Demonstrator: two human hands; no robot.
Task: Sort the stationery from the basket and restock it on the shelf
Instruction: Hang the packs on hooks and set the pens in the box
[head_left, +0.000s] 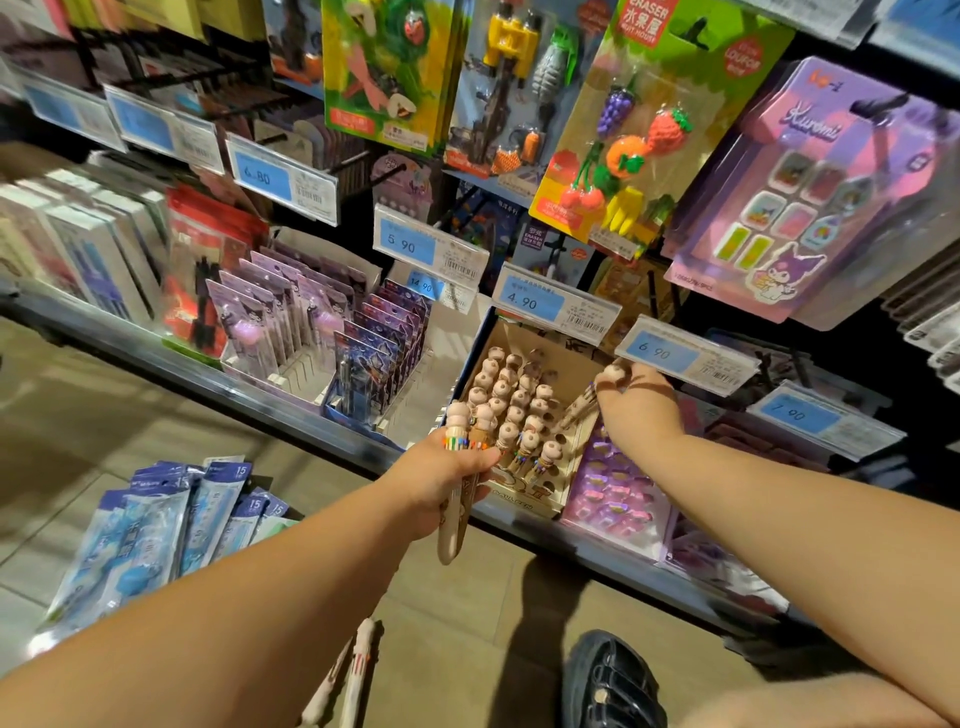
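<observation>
Shelf (260, 397) crosses mid frame. At centre on it, a cardboard box (524, 503) holds upright pens (511, 410). Left grip (447, 478), lower centre, clasps spare pens (453, 535) by their barrels. Right grip (639, 402) pinches a single pen (576, 408) over the box. They look light, stiff and smooth, so hold them mid-barrel, not by the heads.

The left price tag (260, 176) is showing 6.80; the next tag (408, 245) 5 90; a small tag (423, 285) 14 90; the centre tag (527, 300) 4.90; the right tag (657, 353) 6 90. The fruit card (644, 104) is reading ERASER, the purple pack (810, 208) Kuromi, the blue floor packs (241, 470) 15.
</observation>
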